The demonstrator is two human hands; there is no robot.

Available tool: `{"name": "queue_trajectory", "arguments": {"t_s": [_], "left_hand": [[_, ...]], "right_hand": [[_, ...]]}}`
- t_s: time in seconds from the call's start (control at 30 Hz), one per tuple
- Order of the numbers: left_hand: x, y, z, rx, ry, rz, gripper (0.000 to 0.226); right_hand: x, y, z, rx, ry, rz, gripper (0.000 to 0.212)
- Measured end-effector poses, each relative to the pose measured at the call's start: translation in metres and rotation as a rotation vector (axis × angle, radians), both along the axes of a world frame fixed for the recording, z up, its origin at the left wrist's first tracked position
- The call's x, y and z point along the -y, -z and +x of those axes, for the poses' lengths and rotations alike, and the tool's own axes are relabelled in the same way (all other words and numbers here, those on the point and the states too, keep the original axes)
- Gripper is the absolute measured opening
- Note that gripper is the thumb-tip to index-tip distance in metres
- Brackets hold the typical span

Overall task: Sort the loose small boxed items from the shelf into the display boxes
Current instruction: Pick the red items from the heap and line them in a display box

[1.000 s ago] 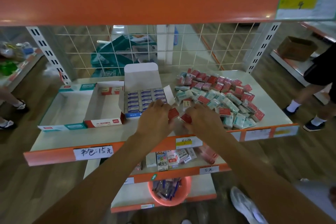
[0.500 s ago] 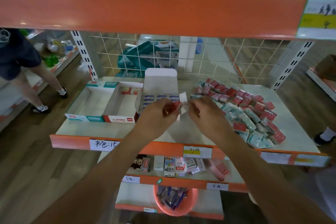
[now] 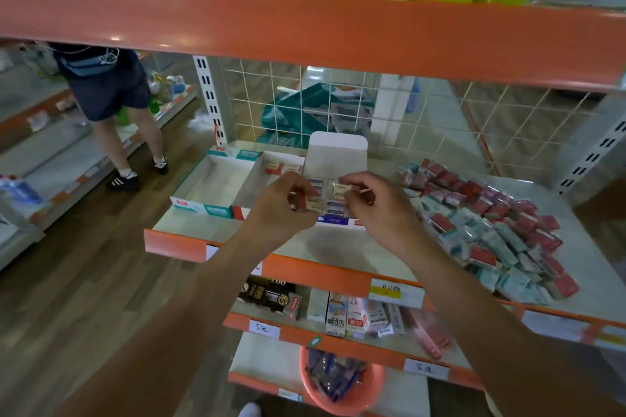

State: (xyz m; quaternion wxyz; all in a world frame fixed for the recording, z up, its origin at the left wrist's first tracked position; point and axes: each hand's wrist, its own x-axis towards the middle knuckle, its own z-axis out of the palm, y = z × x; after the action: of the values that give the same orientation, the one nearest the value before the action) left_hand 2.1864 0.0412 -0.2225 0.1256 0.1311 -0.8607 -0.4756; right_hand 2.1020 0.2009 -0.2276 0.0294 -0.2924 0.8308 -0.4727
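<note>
Both grips clamped: left hand (image 3: 281, 213) on red box (image 3: 302, 202), right hand (image 3: 381, 210) on pale box (image 3: 339, 192), before blue display box (image 3: 333, 221).

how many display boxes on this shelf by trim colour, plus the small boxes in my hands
teal-trimmed cardboard display box: 1
red-trimmed cardboard display box: 1
blue-trimmed cardboard display box, white lid raised: 1
small red-and-white cardboard box pinched by left hand: 1
second small red-and-white cardboard box pinched by right hand: 1
total: 5
</note>
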Motion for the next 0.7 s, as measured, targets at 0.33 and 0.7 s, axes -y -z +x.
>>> {"name": "queue_trajectory", "arguments": {"t_s": [0.33,0.7], "left_hand": [[0.055,-0.011,0.000,0.076,0.024,-0.018,0.032],[0.106,-0.017,-0.026,0.173,0.045,0.080,0.025]], "right_hand": [[0.050,-0.013,0.003,-0.036,0.033,0.021,0.021],[0.111,-0.011,-0.011,-0.077,0.042,0.149,0.021]]}}
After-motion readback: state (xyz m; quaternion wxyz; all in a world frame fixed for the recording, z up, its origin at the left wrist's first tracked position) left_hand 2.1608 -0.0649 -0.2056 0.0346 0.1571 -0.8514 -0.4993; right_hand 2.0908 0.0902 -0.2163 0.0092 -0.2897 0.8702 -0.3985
